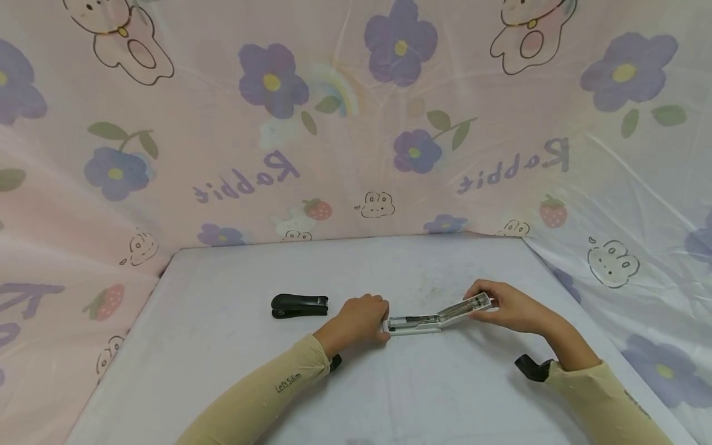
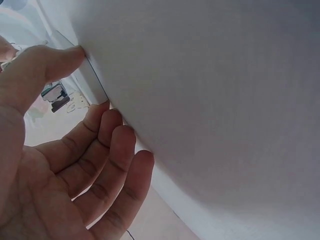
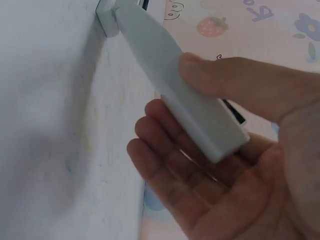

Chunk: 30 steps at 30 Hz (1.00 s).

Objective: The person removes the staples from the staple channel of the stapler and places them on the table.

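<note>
A white stapler (image 1: 413, 329) lies on the table, opened out at its hinge so its metal inside shows. My left hand (image 1: 360, 318) pinches the end of its base between thumb and fingers; in the left wrist view the base edge (image 2: 89, 82) sits between them. With my right hand (image 1: 508, 304) I grip the raised arm, which tilts up to the right. The right wrist view shows the arm's smooth outer side (image 3: 170, 75), thumb on one face and fingers behind. Whether staples lie inside is too small to tell.
A black stapler (image 1: 299, 306) lies on the white table (image 1: 267, 266), left of my left hand. Printed cloth (image 1: 345, 154) hangs behind the table and at its sides. Dark wrist mounts (image 1: 533, 368) show near both sleeves.
</note>
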Motion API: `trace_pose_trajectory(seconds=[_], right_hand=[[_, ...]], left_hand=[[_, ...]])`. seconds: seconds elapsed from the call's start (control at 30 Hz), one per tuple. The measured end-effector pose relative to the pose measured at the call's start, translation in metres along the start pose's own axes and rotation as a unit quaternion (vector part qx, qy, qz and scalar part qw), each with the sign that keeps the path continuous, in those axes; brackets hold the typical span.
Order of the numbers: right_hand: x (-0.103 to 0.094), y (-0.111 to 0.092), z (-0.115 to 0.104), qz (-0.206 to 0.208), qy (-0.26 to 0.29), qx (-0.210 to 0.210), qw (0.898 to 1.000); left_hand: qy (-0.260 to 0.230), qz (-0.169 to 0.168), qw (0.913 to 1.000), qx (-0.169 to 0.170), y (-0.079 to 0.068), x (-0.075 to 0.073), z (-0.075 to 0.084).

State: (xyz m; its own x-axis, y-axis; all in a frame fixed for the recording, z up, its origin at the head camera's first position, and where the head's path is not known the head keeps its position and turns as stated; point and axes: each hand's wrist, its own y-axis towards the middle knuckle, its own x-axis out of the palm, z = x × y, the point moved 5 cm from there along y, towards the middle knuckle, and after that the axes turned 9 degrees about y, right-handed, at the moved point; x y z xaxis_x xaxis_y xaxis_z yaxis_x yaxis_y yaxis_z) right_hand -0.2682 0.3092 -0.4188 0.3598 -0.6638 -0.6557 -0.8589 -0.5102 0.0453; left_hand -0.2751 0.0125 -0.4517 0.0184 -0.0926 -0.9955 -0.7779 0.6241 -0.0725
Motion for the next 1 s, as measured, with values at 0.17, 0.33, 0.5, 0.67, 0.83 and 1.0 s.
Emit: trace_pose_trajectory(seconds=[0.17, 0.33, 0.5, 0.67, 0.83, 1.0], right_hand=[[0.002, -0.002, 0.006, -0.008, -0.043, 0.018, 0.999], [0.005, -0.002, 0.009, -0.015, -0.084, 0.024, 0.996], [0.008, -0.002, 0.002, 0.001, -0.092, 0.011, 0.996], [0.016, 0.002, -0.012, 0.033, -0.088, -0.035, 0.995], [0.032, 0.015, -0.024, 0.063, -0.083, -0.094, 0.990], [0.054, 0.026, -0.032, 0.069, -0.060, -0.137, 0.986]], left_hand=[[0.000, 0.001, 1.0000, 0.000, 0.000, 0.000, 0.000], [0.000, -0.003, 1.0000, -0.001, 0.000, 0.002, 0.000], [0.001, -0.005, 1.0000, -0.002, 0.000, 0.002, 0.000], [0.011, -0.004, 0.9999, -0.003, 0.000, 0.001, 0.001], [0.023, -0.003, 0.9997, -0.003, 0.001, 0.000, 0.002], [0.025, -0.008, 0.9996, -0.007, 0.001, 0.001, 0.002]])
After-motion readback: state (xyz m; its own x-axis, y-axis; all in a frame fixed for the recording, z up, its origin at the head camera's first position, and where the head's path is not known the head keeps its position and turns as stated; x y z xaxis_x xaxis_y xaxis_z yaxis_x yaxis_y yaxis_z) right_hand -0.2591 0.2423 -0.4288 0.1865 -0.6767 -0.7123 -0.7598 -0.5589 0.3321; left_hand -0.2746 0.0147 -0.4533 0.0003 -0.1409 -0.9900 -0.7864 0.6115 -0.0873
